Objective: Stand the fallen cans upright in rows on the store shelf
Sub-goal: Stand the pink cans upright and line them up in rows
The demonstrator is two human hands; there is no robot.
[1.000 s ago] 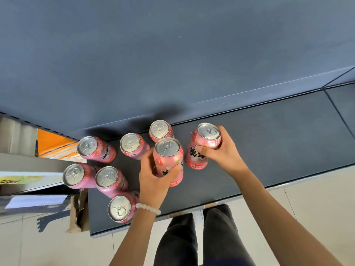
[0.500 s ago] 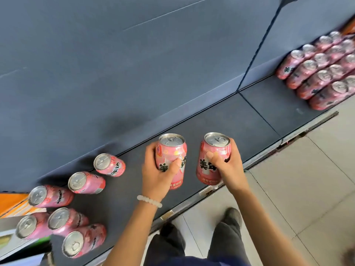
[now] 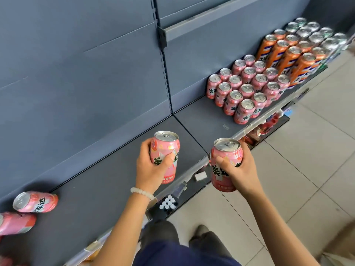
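While the head camera looks down along a dark grey store shelf (image 3: 107, 181), the left hand (image 3: 151, 166) grips one pink can (image 3: 165, 150) upright, with the thumb across the printed front and the fingers curled round the far side. That can is held above the shelf board, near its front edge and just left of the seam between two shelf sections. A white bead bracelet (image 3: 142, 192) circles the left wrist.

The right hand (image 3: 239, 169) grips a second pink can (image 3: 224, 164), also upright, with the thumb pressed on the label and the fingers wrapped behind it. This can hangs out in front of the shelf's edge, over the clear price rail (image 3: 194, 175) and the tiled floor (image 3: 299, 169).

At the far left two more pink cans lie on their sides on the shelf board: one fallen can (image 3: 36, 202) with its silver top facing the camera, and just below it another fallen can (image 3: 17, 222), cut off by the picture's edge.

On the next shelf section to the right, a block of upright pink cans (image 3: 247, 87) stands in tidy rows. Behind them stand taller orange cans (image 3: 284, 56), then silver-topped cans (image 3: 315, 35) at the far end. Dark trouser legs and shoes show at the bottom.
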